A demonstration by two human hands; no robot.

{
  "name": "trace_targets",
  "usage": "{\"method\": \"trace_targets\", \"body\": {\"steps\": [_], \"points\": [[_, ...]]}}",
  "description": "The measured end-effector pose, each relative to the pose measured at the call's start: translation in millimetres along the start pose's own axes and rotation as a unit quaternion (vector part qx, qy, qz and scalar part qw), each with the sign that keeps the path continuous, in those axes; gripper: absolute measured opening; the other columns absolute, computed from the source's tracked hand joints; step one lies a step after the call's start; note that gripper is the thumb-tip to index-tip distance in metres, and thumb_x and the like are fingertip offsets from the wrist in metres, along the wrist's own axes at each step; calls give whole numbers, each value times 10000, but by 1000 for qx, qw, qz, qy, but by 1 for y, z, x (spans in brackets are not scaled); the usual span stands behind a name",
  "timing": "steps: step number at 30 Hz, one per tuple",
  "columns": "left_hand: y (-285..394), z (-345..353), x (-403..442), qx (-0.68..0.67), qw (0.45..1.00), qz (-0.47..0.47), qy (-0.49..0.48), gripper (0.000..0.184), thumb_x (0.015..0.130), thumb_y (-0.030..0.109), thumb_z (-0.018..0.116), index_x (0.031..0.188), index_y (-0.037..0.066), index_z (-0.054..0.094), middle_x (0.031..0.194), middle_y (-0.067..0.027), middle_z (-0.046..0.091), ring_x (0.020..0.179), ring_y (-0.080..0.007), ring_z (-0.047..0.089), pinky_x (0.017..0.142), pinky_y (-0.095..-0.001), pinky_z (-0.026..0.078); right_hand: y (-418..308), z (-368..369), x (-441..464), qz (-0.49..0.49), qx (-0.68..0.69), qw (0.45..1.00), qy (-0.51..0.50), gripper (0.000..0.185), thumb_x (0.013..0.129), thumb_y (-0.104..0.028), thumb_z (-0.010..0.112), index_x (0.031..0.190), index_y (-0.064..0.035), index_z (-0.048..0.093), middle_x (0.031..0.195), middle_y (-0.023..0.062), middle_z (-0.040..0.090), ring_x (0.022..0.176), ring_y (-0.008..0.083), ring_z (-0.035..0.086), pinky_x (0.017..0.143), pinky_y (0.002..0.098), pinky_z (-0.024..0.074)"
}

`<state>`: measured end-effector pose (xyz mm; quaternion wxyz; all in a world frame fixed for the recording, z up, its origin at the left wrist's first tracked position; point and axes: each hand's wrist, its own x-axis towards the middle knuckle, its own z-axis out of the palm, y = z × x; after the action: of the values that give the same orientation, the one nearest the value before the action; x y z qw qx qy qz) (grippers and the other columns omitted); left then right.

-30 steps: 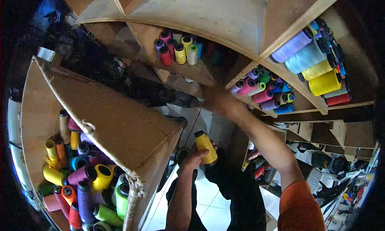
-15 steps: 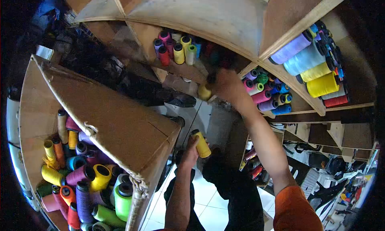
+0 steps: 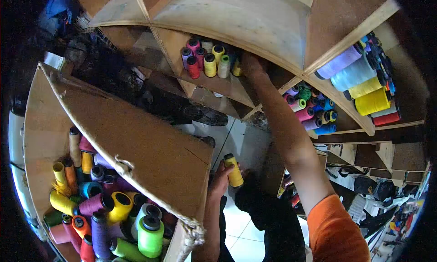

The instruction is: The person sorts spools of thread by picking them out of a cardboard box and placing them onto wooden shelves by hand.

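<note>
My left hand [image 3: 220,181] is closed round a yellow thread spool [image 3: 235,174] with a dark top, held low above the floor. Stretched forward, my right arm reaches into a shelf compartment, where my right hand [image 3: 251,65] is partly in shadow. Its fingers are around another yellow spool [image 3: 236,70], at the right end of a group standing on the shelf board. Beside that spool are a pale green-topped spool [image 3: 224,67], a yellow one [image 3: 210,65] and a red one [image 3: 193,68].
An open cardboard box [image 3: 136,125] full of mixed thread spools stands at the left. Wooden compartments at the right hold stacked spools [image 3: 353,75] and smaller ones [image 3: 314,109]. A dark shoe [image 3: 209,116] lies below the shelf. White tiles [image 3: 239,225] cover the floor.
My right hand has moved up and forward into the shelf compartment, carrying the yellow spool to the row there. My left hand still holds its yellow spool. The view has shifted slightly.
</note>
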<state>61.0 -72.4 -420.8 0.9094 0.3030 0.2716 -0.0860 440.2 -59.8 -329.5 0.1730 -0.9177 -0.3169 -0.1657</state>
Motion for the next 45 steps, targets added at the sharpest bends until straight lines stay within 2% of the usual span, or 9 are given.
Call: {"method": "trace_targets", "body": {"steps": [3,6,10,20,37,41,43,44,45], "points": [[3,4,2,101,995,5,17,527,823,205,651,1265,84,393,1135,-110,546,1020,-250,573,897,-403,448,-14,-19,-12,-24,31,998,58,533,767,-229,621,1228,-15,462,1217,251,504,944,359,614,732,469,526],[16,18,-1,190,980,42,30,696,758,177,712,1337,81,340,1166,-104,537,1035,-226,560,915,-373,432,-63,-107,-59,64,-2,922,-381,529,795,-353,641,1203,-32,537,1092,237,597,961,411,591,776,477,509],[27,32,-1,203,971,116,40,892,680,143,768,1412,84,262,1206,-106,518,1095,-221,519,939,-358,414,-64,-102,-166,-58,138,786,-599,488,794,-434,616,1084,-43,627,954,203,650,919,384,615,865,448,467],[9,25,5,348,918,132,136,1007,672,186,795,1440,86,151,1428,-155,276,1330,-285,282,1014,-464,330,-50,-125,-89,-4,-55,949,-310,208,787,-150,544,865,19,637,901,247,636,855,351,636,684,418,526],[-14,-2,-17,447,876,156,93,969,718,216,763,1432,31,134,1376,-193,364,1286,-345,354,1044,-448,302,-29,-76,-26,143,-89,938,-302,603,891,-341,466,1385,-27,319,1425,217,321,1328,365,289,1094,442,238],[-16,-3,-60,464,865,155,112,868,727,159,753,1413,43,233,1369,-182,394,1241,-338,421,989,-442,384,-23,-72,-40,36,-250,911,-325,622,839,-287,540,1370,-15,362,1412,203,347,1334,315,298,1101,413,234],[-25,14,-87,429,886,123,123,725,764,117,710,1370,65,316,1326,-159,450,1151,-261,508,886,-370,473,21,-21,-38,-166,-487,773,-371,550,888,-222,457,1377,5,350,1427,209,325,1347,313,273,1120,412,177],[-31,22,-101,447,871,163,123,672,780,115,690,1352,62,341,1295,-153,480,1106,-244,539,867,-353,483,-8,-48,-43,-233,-266,911,-211,411,920,-201,413,1290,-33,473,1324,228,448,1223,401,420,1063,484,279],[-25,38,-118,465,853,203,125,620,796,114,671,1333,58,366,1265,-148,510,1061,-226,570,847,-336,493,-25,-60,-39,-163,-235,925,-250,400,905,-190,436,1268,-31,490,1297,223,471,1191,383,455,1024,468,325]]}}
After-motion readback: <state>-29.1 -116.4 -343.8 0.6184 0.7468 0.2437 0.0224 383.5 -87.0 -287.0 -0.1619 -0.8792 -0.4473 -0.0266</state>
